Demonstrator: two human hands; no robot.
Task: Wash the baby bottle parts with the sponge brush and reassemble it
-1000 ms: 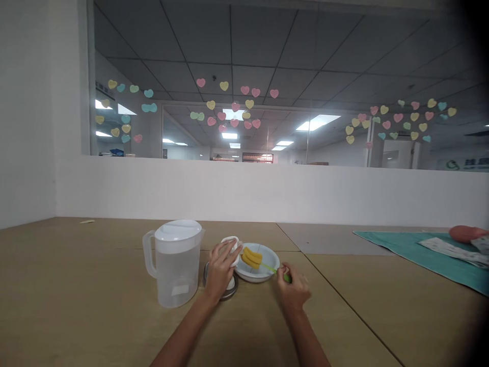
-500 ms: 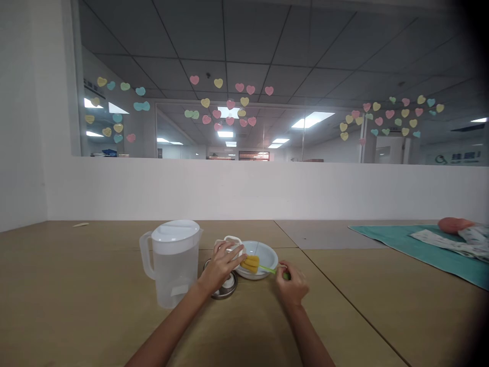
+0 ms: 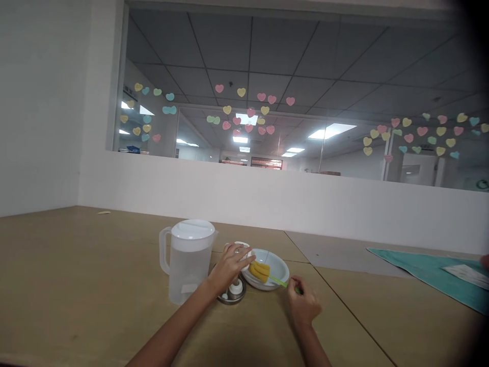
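Note:
My left hand (image 3: 229, 264) is wrapped round a clear container with a white rim (image 3: 243, 251), tilted at the left edge of a white bowl (image 3: 280, 265). In my right hand (image 3: 303, 300) is the green handle of a brush (image 3: 260, 271). Its yellow sponge head is at the container's mouth, over the bowl. Partly under my left hand, a round metal tray (image 3: 232, 300) holds a white ring-shaped part (image 3: 236, 287) and a small white piece.
A clear pitcher with a white lid (image 3: 191, 265) stands left of my left hand. To the right lies a teal cloth (image 3: 412, 265) with a white patterned cloth (image 3: 466, 275) on it. Behind the table is a white wall (image 3: 229, 191) below a window.
The view has turned and tilted, so the scene appears shifted right. Both hands keep their holds on the container and the brush, whose head stays at the container's mouth.

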